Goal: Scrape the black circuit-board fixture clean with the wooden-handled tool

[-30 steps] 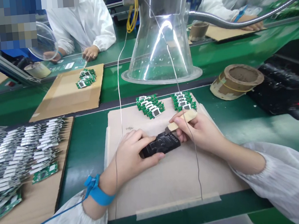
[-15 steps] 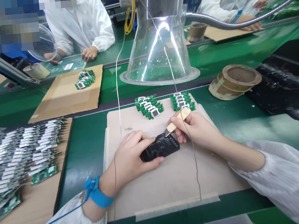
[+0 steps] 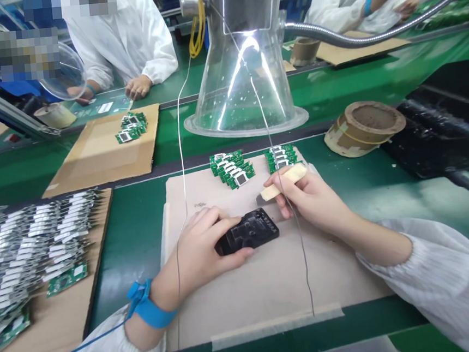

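Observation:
My left hand (image 3: 206,249) is closed around the left end of a black block (image 3: 259,229), thumb along its near side and fingers over the top. The block lies on the brown board (image 3: 277,287) and has raised bumps and small pale markings. In my right hand (image 3: 304,194) I grip a yellow-handled blade (image 3: 285,181), its flat dark tip pointing left and down. That tip is above the far edge of the block, apart from it. Just beyond my right hand sits a stack of green circuit boards (image 3: 276,157), and another circuit board stack (image 3: 232,169) lies left of it.
A clear fume hood (image 3: 248,101) hangs above the far edge of the board. Thin wires (image 3: 305,263) cross the work area. Many circuit boards (image 3: 14,261) cover cardboard at left. A tape roll (image 3: 364,126) stands at right. Co-workers (image 3: 124,43) sit opposite.
My right hand has lifted the yellow-handled blade off the block, and its tip has moved up and slightly left. The left hand keeps its hold. A co-worker at the upper right has raised an arm.

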A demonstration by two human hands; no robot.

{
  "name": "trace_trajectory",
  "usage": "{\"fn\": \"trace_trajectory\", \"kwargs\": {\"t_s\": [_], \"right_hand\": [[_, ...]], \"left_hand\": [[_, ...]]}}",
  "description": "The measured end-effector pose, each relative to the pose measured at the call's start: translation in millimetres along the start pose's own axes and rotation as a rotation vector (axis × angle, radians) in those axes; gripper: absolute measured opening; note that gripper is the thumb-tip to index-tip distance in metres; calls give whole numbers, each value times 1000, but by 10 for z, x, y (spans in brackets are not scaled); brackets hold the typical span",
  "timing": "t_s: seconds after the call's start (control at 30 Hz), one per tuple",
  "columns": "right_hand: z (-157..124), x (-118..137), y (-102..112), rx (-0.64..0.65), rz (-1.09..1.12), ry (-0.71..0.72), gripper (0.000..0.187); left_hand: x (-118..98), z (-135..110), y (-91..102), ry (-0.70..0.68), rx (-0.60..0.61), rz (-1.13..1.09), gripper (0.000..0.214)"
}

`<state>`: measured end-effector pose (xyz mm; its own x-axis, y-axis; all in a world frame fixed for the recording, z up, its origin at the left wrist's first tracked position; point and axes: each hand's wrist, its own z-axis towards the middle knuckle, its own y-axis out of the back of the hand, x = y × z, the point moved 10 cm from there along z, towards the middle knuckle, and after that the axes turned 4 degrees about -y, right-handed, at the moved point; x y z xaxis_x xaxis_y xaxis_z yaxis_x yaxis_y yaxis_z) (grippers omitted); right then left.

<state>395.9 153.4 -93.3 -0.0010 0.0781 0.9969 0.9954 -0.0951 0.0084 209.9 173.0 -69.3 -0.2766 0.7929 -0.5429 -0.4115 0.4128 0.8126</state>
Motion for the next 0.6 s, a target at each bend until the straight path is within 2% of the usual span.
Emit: {"fn": "trace_trajectory", "kwargs": {"t_s": [0.23, 0.33, 0.43, 0.6], "right_hand": [[-120, 225, -90, 210, -175, 81, 37], [-115, 202, -77, 192, -194, 28, 39], [-89, 128, -71, 157, -114, -43, 37], [-66, -2, -131, 187, -27, -131, 36]], "left_hand": [[9, -8, 15, -5, -7, -14, 44], [18, -6, 11, -5, -9, -24, 45], [20, -9, 13, -4, -14, -31, 44], [33, -17, -7, 14, 4, -37, 45]]}}
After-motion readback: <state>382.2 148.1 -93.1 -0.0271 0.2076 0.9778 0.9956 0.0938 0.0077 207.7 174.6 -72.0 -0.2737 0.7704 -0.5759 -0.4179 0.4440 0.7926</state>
